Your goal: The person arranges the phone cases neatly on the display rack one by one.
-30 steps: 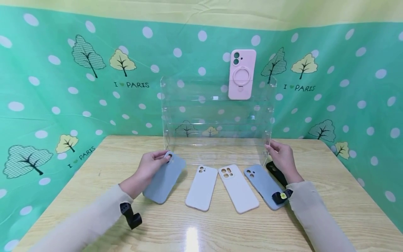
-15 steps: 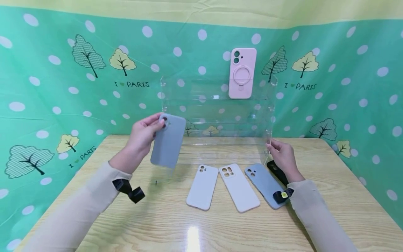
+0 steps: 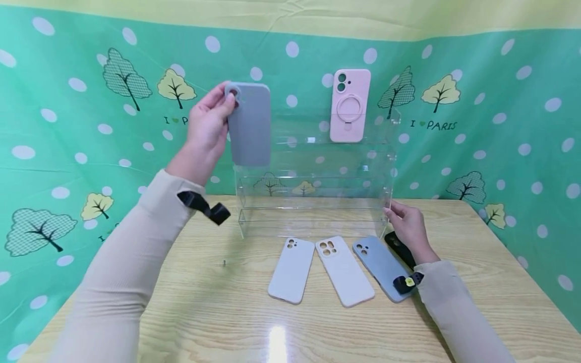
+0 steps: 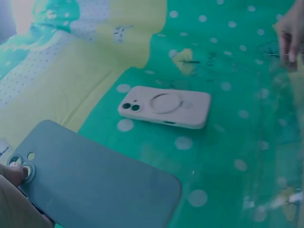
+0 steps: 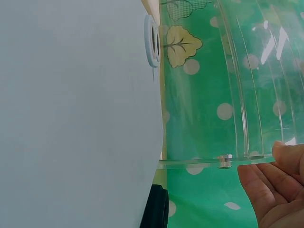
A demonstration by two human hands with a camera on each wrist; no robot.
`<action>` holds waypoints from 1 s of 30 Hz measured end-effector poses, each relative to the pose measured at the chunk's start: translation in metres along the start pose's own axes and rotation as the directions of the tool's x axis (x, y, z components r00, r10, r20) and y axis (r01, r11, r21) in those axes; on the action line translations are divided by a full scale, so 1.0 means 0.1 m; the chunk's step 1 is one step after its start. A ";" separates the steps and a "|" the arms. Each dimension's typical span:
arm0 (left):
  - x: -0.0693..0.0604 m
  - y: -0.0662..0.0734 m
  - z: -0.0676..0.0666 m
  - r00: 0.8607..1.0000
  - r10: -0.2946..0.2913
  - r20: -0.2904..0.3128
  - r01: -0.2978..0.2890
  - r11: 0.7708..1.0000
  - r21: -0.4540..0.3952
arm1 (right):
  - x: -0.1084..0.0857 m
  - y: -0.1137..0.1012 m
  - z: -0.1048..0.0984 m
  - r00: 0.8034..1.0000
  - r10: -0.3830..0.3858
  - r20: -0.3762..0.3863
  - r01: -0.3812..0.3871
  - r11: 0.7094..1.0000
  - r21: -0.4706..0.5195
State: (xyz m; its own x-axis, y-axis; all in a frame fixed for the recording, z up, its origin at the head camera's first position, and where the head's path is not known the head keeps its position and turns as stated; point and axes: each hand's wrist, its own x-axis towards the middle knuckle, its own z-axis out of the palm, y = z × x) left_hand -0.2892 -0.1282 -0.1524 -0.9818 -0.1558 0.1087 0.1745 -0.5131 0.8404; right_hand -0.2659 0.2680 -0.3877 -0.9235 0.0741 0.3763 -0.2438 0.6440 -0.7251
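Note:
My left hand (image 3: 206, 123) pinches a grey-blue phone case (image 3: 250, 128) at its camera-hole corner, thumb over the camera opening. The case is upright in the air, in front of the upper left of a clear tiered display rack (image 3: 313, 207). Low on the rack's right side, my right hand (image 3: 408, 227) grips the edge of the side panel between thumb and fingers, as the right wrist view also shows. A pink phone case (image 3: 348, 108) with a ring on its back stands on the rack's top tier, right of the middle.
Two white phone cases (image 3: 291, 270) (image 3: 345, 272) and a light blue phone case (image 3: 380, 267) lie on the wooden table (image 3: 218, 322) before the rack. A black phone case (image 3: 398, 248) lies partly under my right wrist. A green patterned cloth (image 3: 290, 60) hangs behind.
My left hand has lifted the grey-blue phone case from the table's left side up to the rack's top level, turning it nearly vertical. My right hand keeps its grip on the rack.

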 end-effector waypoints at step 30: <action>0.96 -0.04 0.63 0.987 0.093 -0.133 -0.120 0.969 -0.215 | 0.01 0.00 0.00 1.000 0.011 0.008 -0.011 1.000 0.011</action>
State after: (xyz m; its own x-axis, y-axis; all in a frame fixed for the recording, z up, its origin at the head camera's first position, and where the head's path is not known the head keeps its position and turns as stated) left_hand -0.3885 -0.0876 -0.1120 -0.9425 -0.3139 0.1147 0.3034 -0.6597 0.6875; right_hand -0.2667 0.2682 -0.3875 -0.9285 0.0754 0.3635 -0.2365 0.6347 -0.7357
